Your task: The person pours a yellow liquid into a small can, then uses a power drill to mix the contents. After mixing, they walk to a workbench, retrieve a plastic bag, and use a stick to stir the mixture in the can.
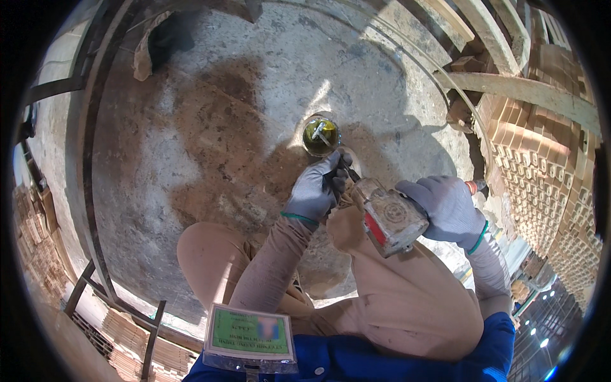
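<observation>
My right hand (445, 207), in a grey glove with a green cuff, is wrapped round the dark handle of a dusty drill-like power tool (396, 219). A red patch shows on the tool's side, and its body is over my right knee. My left hand (316, 189), gloved the same way, closes its fingers at the tool's narrow dark front end; exactly what they pinch is partly hidden. Just beyond those fingertips, a small round container (321, 136) of yellow-green liquid stands on the floor. A light-coloured metal piece (322, 132) lies across or in it.
Stained concrete floor (223, 127) surrounds the container. Stacked ribbed clay blocks (534, 172) and wooden beams (534, 89) stand at the right. A long hose or cable (439, 63) curves down towards the tool. Metal frame bars (92, 159) run along the left. A dark-lined cloth or sack (159, 44) lies far left.
</observation>
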The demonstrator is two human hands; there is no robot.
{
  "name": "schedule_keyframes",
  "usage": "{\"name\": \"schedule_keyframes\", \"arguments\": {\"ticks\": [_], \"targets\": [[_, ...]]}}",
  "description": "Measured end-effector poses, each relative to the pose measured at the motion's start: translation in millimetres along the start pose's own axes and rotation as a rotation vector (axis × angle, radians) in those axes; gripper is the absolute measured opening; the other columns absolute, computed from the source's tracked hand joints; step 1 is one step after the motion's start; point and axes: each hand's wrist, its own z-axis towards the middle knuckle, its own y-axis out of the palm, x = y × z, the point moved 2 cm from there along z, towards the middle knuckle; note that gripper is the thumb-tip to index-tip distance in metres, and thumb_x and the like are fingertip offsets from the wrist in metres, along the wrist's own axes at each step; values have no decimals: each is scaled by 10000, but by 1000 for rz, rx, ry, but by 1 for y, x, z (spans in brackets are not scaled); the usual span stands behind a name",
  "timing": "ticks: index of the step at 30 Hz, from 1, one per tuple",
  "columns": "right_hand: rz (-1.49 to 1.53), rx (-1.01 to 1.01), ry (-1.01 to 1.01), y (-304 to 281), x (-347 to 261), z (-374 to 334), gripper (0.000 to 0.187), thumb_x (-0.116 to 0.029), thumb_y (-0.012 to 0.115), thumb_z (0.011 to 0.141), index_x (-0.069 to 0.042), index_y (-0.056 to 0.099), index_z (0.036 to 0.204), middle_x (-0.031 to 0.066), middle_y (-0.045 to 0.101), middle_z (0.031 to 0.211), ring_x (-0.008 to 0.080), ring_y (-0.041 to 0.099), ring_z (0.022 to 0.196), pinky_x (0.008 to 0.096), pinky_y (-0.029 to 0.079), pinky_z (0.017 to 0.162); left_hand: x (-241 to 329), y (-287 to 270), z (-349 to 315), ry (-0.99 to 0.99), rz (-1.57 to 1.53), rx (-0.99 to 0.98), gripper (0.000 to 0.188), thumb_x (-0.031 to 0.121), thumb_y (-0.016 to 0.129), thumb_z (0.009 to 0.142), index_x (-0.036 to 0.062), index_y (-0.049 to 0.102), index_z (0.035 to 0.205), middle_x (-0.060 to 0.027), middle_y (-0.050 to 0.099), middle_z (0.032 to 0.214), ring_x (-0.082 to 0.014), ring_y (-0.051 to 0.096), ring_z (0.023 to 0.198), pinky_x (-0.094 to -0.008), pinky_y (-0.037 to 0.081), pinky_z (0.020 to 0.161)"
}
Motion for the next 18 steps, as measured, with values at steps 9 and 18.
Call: {"name": "schedule_keyframes", "arguments": {"ticks": [9,18], "targets": [[44,-16,25,-4,0,6,399,-223,683,625,-94,595,992,111,594,704,304,603,644,413,468,552,-11,0,-3,19,-175,30,215,172,487,949,17,539,1089,-31,580,948,-68,514,667,-184,455,534],[-9,-126,119,-6,0,36,343,-237,677,623,-91,601,924,139,618,736,345,611,700,418,478,593,-13,1,-5,171,-14,-17,306,232,407,980,0,520,1145,-78,584,1037,-166,574,964,-301,479,851]]}}
